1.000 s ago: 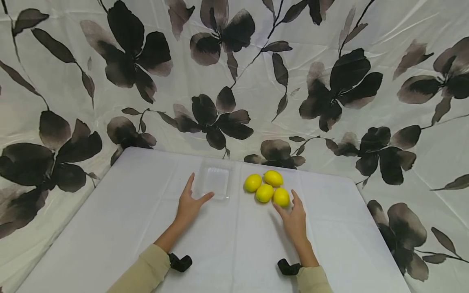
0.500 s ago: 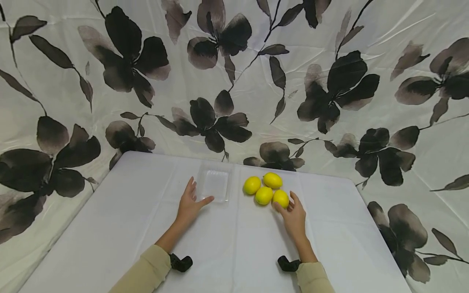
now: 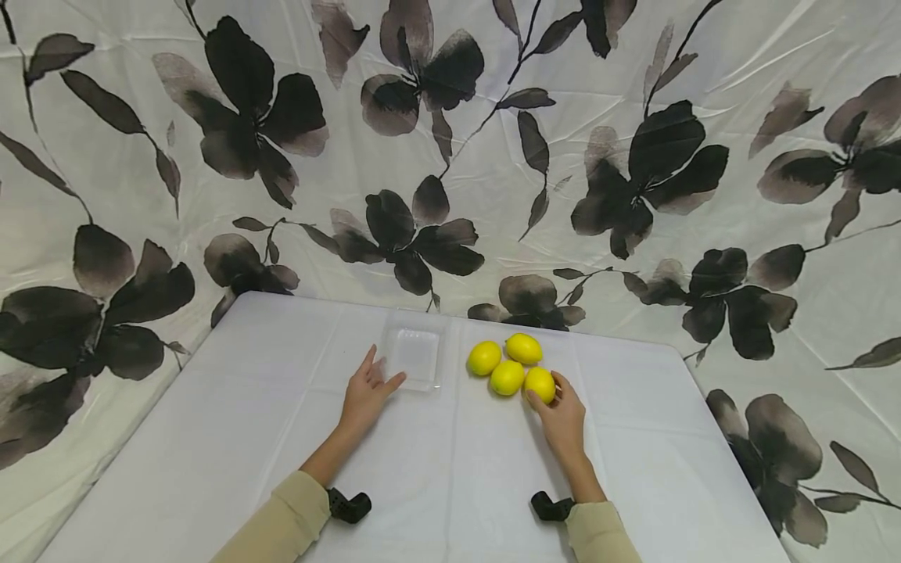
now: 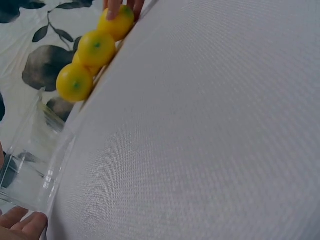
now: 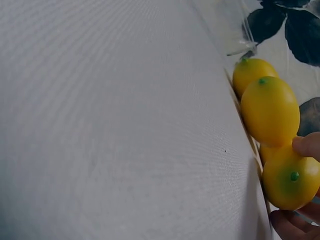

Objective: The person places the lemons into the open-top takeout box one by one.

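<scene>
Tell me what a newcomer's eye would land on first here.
Probably the four bright yellow lemons clustered to the right of the clear tray, the right hand gripping the nearest one. Next, likely, the big dark flowers on the pale cloth behind the white table.

So there's four bright yellow lemons (image 3: 506, 377) bunched up on the tabletop (image 3: 486, 477), little green spots on their ends, and the rightmost lemon (image 3: 540, 385) is held in the fingers of the right hand (image 3: 565, 420). Off to the left of the bunch, and apart from it, a see-through rectangular plastic container (image 3: 417, 353) lies flat with the left hand (image 3: 363, 400) right at its near left corner.
</scene>
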A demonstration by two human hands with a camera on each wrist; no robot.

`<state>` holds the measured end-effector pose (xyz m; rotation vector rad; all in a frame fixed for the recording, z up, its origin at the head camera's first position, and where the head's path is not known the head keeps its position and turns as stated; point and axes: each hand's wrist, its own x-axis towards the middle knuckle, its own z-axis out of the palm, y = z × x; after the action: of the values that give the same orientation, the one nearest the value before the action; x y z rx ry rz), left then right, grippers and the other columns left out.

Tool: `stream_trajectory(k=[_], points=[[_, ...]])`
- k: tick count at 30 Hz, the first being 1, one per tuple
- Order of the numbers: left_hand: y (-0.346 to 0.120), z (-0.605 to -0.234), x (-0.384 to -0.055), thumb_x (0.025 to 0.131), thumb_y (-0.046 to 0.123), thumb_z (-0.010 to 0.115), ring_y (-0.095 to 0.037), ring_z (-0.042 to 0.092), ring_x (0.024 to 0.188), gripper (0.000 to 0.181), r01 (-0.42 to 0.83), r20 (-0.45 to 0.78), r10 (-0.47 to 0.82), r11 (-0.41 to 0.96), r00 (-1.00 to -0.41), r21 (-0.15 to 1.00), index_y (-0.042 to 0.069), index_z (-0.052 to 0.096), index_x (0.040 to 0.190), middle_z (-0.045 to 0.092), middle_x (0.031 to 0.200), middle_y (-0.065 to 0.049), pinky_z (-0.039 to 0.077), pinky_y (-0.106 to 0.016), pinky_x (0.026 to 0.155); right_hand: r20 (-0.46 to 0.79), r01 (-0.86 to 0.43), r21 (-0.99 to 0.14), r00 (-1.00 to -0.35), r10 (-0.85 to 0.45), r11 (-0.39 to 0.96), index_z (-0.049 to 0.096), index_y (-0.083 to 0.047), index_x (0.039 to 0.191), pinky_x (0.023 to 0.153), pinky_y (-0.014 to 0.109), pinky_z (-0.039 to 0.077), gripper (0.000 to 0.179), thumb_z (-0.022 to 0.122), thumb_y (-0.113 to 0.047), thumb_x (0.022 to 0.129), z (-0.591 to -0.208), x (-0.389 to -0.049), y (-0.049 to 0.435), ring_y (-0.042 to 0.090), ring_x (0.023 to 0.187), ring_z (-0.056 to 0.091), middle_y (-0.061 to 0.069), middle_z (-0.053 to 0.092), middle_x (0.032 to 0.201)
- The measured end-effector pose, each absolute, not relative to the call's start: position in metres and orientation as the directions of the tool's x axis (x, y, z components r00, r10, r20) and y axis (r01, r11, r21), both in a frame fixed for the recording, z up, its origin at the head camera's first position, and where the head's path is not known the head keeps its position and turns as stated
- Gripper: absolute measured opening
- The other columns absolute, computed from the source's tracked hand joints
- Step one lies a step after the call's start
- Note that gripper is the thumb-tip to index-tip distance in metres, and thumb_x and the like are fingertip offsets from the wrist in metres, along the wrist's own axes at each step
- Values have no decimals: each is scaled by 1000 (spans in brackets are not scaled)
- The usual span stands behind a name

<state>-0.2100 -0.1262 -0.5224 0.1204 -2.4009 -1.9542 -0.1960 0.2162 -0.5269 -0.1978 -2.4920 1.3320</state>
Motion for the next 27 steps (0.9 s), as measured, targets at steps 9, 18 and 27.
stream_trajectory(k=[9, 18, 27], points=[[-127, -523, -207, 96, 35, 65, -39, 32, 144, 84, -4, 16, -77, 251, -997, 968, 10, 16, 159, 35, 155, -24, 34, -48, 117, 198, -7, -831, -938, 283, 557, 52, 3, 138, 94, 48, 57, 62, 77, -22, 87, -526, -195, 215, 40, 116, 62, 25, 57, 136], [-127, -525, -206, 99, 34, 60, -39, 35, 143, 75, 7, 28, -79, 265, -996, 964, 10, 21, 158, 38, 154, -22, 36, -47, 115, 209, -25, -851, -932, 296, 525, 53, 0, 138, 93, 46, 57, 62, 77, -25, 86, -517, -194, 215, 36, 116, 63, 22, 59, 135], [-125, -525, -204, 99, 35, 60, -37, 34, 144, 75, -10, 10, -69, 278, -998, 961, 11, 21, 158, 39, 154, -20, 33, -49, 117, 230, -50, -864, -924, 304, 501, 54, 0, 138, 93, 46, 57, 61, 78, -23, 86, -513, -196, 213, 36, 116, 63, 21, 59, 136]])
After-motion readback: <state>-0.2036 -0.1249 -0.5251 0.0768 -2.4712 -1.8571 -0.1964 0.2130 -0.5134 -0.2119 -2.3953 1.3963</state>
